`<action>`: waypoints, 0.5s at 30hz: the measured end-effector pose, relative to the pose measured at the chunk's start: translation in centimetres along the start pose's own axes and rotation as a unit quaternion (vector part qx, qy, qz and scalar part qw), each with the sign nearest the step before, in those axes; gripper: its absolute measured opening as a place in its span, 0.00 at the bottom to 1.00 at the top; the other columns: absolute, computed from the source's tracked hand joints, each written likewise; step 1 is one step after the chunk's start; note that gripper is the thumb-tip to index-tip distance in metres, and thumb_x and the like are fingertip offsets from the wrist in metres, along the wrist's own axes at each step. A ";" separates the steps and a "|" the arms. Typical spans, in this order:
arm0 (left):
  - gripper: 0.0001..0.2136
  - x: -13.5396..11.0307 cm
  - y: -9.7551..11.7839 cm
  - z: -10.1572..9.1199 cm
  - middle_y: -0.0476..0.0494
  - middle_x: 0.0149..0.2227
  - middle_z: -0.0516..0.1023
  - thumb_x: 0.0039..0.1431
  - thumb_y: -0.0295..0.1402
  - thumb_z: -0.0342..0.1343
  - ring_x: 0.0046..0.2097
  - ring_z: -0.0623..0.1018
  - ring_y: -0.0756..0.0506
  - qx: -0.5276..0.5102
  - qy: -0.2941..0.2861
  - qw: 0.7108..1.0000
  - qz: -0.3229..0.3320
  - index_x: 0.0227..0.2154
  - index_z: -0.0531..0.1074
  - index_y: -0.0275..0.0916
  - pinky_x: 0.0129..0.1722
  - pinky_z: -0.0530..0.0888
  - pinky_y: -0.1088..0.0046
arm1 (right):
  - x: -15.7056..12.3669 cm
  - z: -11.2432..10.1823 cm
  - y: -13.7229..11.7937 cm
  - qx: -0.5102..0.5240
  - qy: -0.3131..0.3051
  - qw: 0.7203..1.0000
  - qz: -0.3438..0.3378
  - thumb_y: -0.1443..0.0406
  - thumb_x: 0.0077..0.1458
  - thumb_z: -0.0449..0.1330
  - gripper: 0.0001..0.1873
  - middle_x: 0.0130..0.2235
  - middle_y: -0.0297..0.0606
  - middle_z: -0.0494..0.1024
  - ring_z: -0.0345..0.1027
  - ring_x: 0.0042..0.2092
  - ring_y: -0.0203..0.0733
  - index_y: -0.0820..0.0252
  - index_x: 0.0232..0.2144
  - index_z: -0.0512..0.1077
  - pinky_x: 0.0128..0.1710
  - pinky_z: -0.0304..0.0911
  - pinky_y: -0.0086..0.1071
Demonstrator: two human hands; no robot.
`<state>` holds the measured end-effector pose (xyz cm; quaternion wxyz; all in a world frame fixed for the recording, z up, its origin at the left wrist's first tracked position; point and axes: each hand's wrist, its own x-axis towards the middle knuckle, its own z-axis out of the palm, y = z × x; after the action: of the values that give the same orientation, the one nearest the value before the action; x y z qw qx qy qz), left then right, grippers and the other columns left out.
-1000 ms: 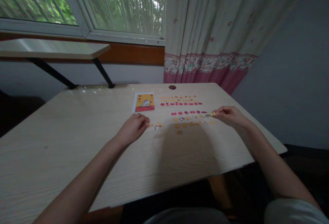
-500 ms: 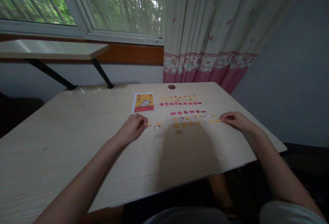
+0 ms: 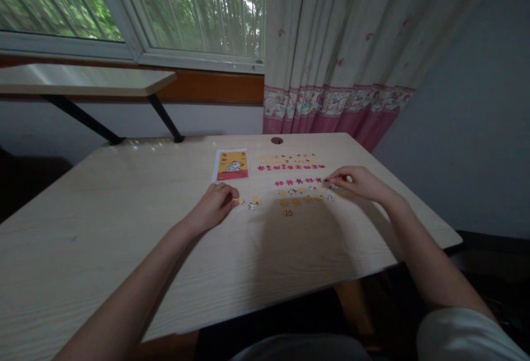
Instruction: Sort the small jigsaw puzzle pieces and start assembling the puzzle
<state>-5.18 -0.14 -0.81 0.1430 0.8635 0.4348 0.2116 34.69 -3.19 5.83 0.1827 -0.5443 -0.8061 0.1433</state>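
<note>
My left hand [image 3: 216, 205] rests on the table with its fingertips pinched at the edge of a yellow puzzle piece [image 3: 240, 201]. Just right of that piece lie a white one [image 3: 252, 206] and another yellow one. The fingers of my right hand [image 3: 359, 182] are closed on the last piece at the right end of a row of red puzzle pieces [image 3: 299, 181]; they mostly cover it. Below this row, yellow and white puzzle pieces [image 3: 307, 198] lie in loose rows, partly under my right hand. A single piece [image 3: 288, 213] sits nearer to me.
A picture card [image 3: 232, 164] with a white animal on yellow and red lies behind my left hand. Farther back are rows of yellow and red pieces [image 3: 290, 167]. The wooden table [image 3: 136, 228] has a raised shelf [image 3: 86, 80] at left and a round cable hole [image 3: 277, 141].
My right hand has moved left and away from me, from a yellow piece at the right end of a nearer row to the red row's end. My left hand stays put.
</note>
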 end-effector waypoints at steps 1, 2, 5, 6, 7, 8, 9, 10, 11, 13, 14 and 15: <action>0.05 0.0 0.1 -0.1 0.43 0.33 0.72 0.55 0.34 0.50 0.39 0.71 0.42 -0.005 -0.004 1.000 0.000 0.30 0.68 0.38 0.42 0.66 0.64 | 0.7 0.4 -1.1 0.004 -0.003 1.000 -0.029 0.59 0.55 0.55 0.14 0.31 0.39 0.78 0.68 0.31 0.37 0.59 0.33 0.77 0.30 0.58 0.29; 0.05 0.0 0.2 -0.1 0.43 0.32 0.72 0.56 0.33 0.49 0.38 0.70 0.43 -0.012 -0.009 1.000 0.000 0.30 0.68 0.38 0.40 0.66 0.65 | 1.4 0.8 -2.2 0.009 -0.015 0.998 -0.053 0.59 0.55 0.55 0.13 0.32 0.38 0.79 0.68 0.31 0.36 0.59 0.33 0.77 0.30 0.58 0.28; 0.05 0.0 0.6 -0.3 0.44 0.30 0.71 0.56 0.31 0.48 0.34 0.69 0.44 -0.034 -0.024 0.999 -0.006 0.29 0.67 0.37 0.36 0.66 0.68 | 3.3 2.5 -5.1 0.010 -0.065 0.992 -0.109 0.62 0.56 0.55 0.11 0.30 0.36 0.78 0.67 0.30 0.34 0.58 0.33 0.77 0.30 0.57 0.27; 0.05 0.0 0.8 -0.3 0.44 0.30 0.71 0.55 0.31 0.48 0.34 0.69 0.45 -0.041 -0.025 0.999 -0.010 0.29 0.67 0.37 0.35 0.66 0.68 | 3.9 3.1 -5.8 0.003 -0.073 0.989 -0.125 0.63 0.57 0.55 0.10 0.30 0.35 0.78 0.67 0.30 0.34 0.58 0.32 0.77 0.29 0.57 0.26; 0.05 -0.1 0.9 -0.4 0.45 0.29 0.70 0.55 0.32 0.49 0.33 0.69 0.45 -0.051 -0.022 0.998 -0.014 0.29 0.67 0.37 0.34 0.66 0.69 | 4.3 3.9 -6.5 -0.005 -0.082 0.987 -0.139 0.63 0.57 0.55 0.10 0.30 0.35 0.78 0.67 0.30 0.33 0.58 0.32 0.76 0.29 0.56 0.26; 0.05 -0.1 1.0 -0.3 0.45 0.29 0.70 0.55 0.32 0.49 0.33 0.69 0.46 -0.065 -0.019 0.997 -0.019 0.30 0.67 0.37 0.33 0.66 0.70 | 4.6 4.7 -7.1 -0.011 -0.081 0.985 -0.154 0.64 0.57 0.55 0.09 0.30 0.34 0.78 0.67 0.30 0.33 0.58 0.32 0.76 0.29 0.56 0.26; 0.06 -0.2 1.1 -0.3 0.46 0.29 0.70 0.56 0.33 0.50 0.32 0.68 0.46 -0.088 -0.017 0.996 -0.024 0.30 0.68 0.36 0.33 0.66 0.70 | 4.9 5.6 -7.6 -0.015 -0.076 0.982 -0.172 0.65 0.56 0.55 0.09 0.30 0.34 0.78 0.67 0.30 0.33 0.58 0.32 0.76 0.30 0.56 0.26; 0.07 -0.3 1.3 -0.3 0.46 0.28 0.70 0.56 0.34 0.50 0.31 0.68 0.47 -0.121 -0.017 0.992 -0.033 0.31 0.68 0.36 0.32 0.65 0.72 | 5.1 6.6 -8.0 -0.017 -0.063 0.980 -0.189 0.66 0.56 0.56 0.08 0.31 0.34 0.78 0.67 0.31 0.33 0.58 0.32 0.76 0.30 0.56 0.26; 0.08 -0.3 1.5 -0.2 0.47 0.28 0.70 0.56 0.36 0.51 0.30 0.68 0.48 -0.163 -0.018 0.986 -0.044 0.32 0.68 0.36 0.30 0.65 0.73 | 5.2 7.5 -8.3 -0.016 -0.044 0.978 -0.202 0.66 0.56 0.56 0.08 0.31 0.34 0.78 0.67 0.31 0.33 0.58 0.33 0.76 0.31 0.56 0.26; 0.10 -0.4 2.0 0.1 0.47 0.28 0.70 0.56 0.39 0.53 0.29 0.67 0.50 -0.259 -0.025 0.963 -0.069 0.32 0.68 0.35 0.29 0.65 0.75 | 5.2 9.4 -8.9 -0.001 0.007 0.975 -0.221 0.66 0.55 0.57 0.07 0.31 0.35 0.78 0.68 0.32 0.33 0.59 0.34 0.75 0.33 0.57 0.26; 0.11 -0.4 2.3 0.2 0.47 0.29 0.71 0.55 0.39 0.54 0.29 0.68 0.51 -0.303 -0.029 0.949 -0.079 0.32 0.68 0.35 0.28 0.64 0.76 | 5.2 10.1 -9.1 0.011 0.033 0.975 -0.220 0.65 0.55 0.57 0.07 0.31 0.35 0.78 0.68 0.32 0.33 0.59 0.35 0.75 0.34 0.58 0.26; 0.12 -0.4 2.6 0.3 0.47 0.29 0.71 0.54 0.40 0.56 0.29 0.68 0.51 -0.339 -0.035 0.936 -0.085 0.32 0.69 0.35 0.28 0.64 0.76 | 5.1 10.7 -9.3 0.022 0.055 0.974 -0.218 0.65 0.56 0.57 0.07 0.31 0.35 0.78 0.69 0.33 0.33 0.59 0.36 0.75 0.35 0.58 0.26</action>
<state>-3.44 -1.95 -0.07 0.4599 0.7303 0.4042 0.3030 20.42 -2.21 0.96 0.2652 -0.3580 -0.8910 0.0873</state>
